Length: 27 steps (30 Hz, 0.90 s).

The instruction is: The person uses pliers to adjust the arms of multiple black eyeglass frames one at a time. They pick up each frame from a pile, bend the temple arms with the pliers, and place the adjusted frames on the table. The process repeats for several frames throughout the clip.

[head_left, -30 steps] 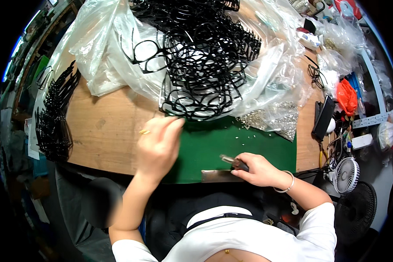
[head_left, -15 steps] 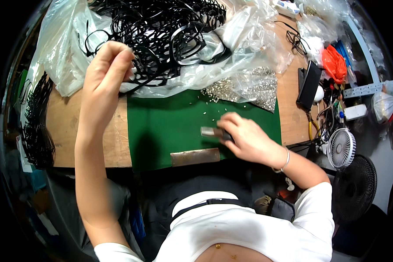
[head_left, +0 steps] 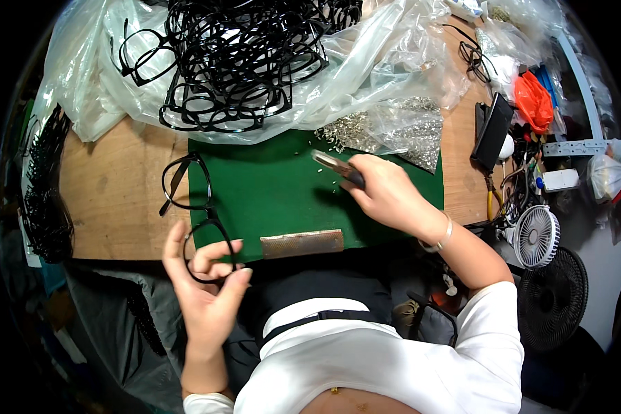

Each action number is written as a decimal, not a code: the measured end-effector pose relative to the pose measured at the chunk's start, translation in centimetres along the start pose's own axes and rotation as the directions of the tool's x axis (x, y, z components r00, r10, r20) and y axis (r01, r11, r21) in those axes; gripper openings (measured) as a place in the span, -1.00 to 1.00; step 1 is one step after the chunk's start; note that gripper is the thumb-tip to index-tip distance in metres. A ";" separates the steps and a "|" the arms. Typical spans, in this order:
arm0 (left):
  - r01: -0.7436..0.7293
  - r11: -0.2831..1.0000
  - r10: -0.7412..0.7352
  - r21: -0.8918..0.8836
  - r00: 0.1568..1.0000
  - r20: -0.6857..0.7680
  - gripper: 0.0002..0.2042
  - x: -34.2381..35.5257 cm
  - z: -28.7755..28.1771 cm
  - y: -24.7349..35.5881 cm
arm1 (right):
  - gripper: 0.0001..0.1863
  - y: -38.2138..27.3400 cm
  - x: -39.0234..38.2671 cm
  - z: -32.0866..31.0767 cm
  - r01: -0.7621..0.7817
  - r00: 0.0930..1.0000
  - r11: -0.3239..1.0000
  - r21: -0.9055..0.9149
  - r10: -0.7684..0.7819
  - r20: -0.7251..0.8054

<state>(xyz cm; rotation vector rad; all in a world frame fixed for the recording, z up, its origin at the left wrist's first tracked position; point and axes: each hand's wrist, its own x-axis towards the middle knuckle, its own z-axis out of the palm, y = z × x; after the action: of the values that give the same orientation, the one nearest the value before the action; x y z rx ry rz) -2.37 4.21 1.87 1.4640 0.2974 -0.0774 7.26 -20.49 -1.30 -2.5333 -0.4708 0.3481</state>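
Note:
A black eyeglass frame (head_left: pixel 212 211) is held by one lens rim in the fingers of my left hand (head_left: pixel 205 303), off the near left edge of the green mat (head_left: pixel 269 190). Its other rim reaches away over the mat's left edge, and one temple arm lies folded across it. My right hand (head_left: pixel 393 195) is closed around a small hand tool (head_left: pixel 334 164) with a flat silver end and a dark handle. The tool's tip points left and away above the mat, near a few loose metal bits. Its exact kind is hard to make out.
A heap of black eyeglass frames (head_left: pixel 234 69) lies on clear plastic sheeting (head_left: pixel 366 62) at the back. Tiny silver pieces (head_left: pixel 414 131) spill from a bag. A metal strip (head_left: pixel 302 243) sits at the mat's near edge. Phone (head_left: pixel 493 131) and white fan (head_left: pixel 537 234) stand right.
My left hand has come from beside the heap back toward me, bringing the eyeglass frame over the near left. My right hand and its tool have shifted slightly farther from me.

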 end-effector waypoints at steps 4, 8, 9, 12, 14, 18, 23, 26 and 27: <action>-0.096 0.990 0.105 -0.101 0.990 0.091 -0.12 -0.2 2.2 -1.8 | -0.86 1.1 0.7 2.2 0.002 0.999 0.998 -0.066 -0.004 -0.040; -0.162 0.984 0.173 -0.075 0.970 0.171 -0.14 -0.1 2.8 -1.9 | -0.85 0.6 1.1 2.3 0.004 1.000 0.994 -0.107 -0.005 -0.010; -0.137 0.990 0.142 -0.036 0.974 0.179 -0.15 0.1 3.1 -1.7 | -0.84 0.5 1.2 2.3 0.000 1.000 0.992 -0.128 0.000 0.005; -0.241 0.970 0.229 0.041 0.954 0.193 -0.18 0.4 3.6 -2.3 | -0.85 0.5 1.0 1.9 0.041 0.999 0.992 -0.118 -0.039 0.023; -0.325 0.934 0.296 0.150 0.937 0.188 -0.19 0.6 3.8 -2.4 | -0.87 -1.1 0.2 0.8 0.000 0.999 0.997 0.076 -0.002 0.032; -0.375 0.918 0.357 0.129 0.923 0.144 -0.21 0.8 5.4 -2.7 | -0.84 -5.6 -2.2 -0.8 0.051 0.994 0.839 0.542 -0.097 0.057; -0.404 0.904 0.394 0.141 0.915 0.090 -0.19 0.4 6.3 -3.1 | -0.85 -6.3 -3.0 1.4 -0.067 0.998 0.619 0.783 0.041 0.053; -0.413 0.894 0.400 0.175 0.911 0.104 -0.18 0.4 6.4 -3.2 | -0.81 -6.2 -2.8 1.7 -0.248 0.969 0.287 0.925 0.082 0.234; -0.425 0.884 0.410 0.193 0.905 0.114 -0.18 0.5 6.3 -3.2 | -0.79 -5.8 -2.4 1.6 -0.282 0.959 0.352 0.893 0.074 0.274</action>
<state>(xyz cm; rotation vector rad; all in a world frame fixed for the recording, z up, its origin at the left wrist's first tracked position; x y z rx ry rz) -1.70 -2.33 -0.90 1.7070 -0.0940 0.1951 3.03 -16.14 0.95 -1.3841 0.0159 0.7077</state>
